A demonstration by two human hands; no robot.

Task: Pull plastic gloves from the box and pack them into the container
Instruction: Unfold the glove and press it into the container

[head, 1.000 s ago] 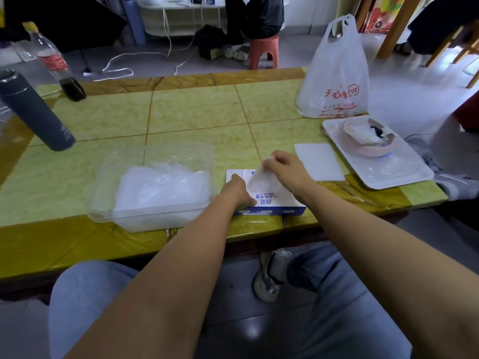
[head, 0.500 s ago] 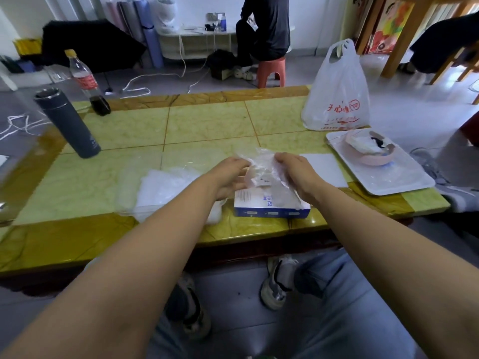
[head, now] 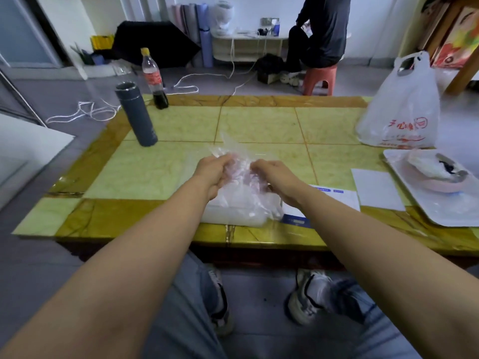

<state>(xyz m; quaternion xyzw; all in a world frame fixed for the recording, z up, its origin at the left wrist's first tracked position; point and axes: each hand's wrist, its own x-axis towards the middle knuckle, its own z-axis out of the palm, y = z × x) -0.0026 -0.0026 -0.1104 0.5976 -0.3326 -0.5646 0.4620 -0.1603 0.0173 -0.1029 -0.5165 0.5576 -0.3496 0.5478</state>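
At ten o'clock from the hands, a grey thermos flask (head: 136,115) is seen upright on the yellow tiled table (head: 259,125), with a cola bottle (head: 153,76) just behind it at the far edge. Near the table's middle, the left hand (head: 212,169) is curled round one side of a crumpled plastic glove (head: 237,158), a loose flap of which stands up at twelve o'clock. The glove is held over the clear container (head: 220,220), where a white heap of gloves is already packed. The right hand (head: 272,174) is closed on the glove's other side, fingers bent inward. Half a second ago the glove was held above the glove box (head: 334,199); it has since been carried to the left, and the box is now left at three o'clock from the hands, partly hidden by the right forearm. Farther toward three o'clock lie a white card (head: 378,189) and a white tray (head: 445,216) bearing a pink bowl (head: 440,186). A white plastic bag (head: 401,107) stands at two o'clock.
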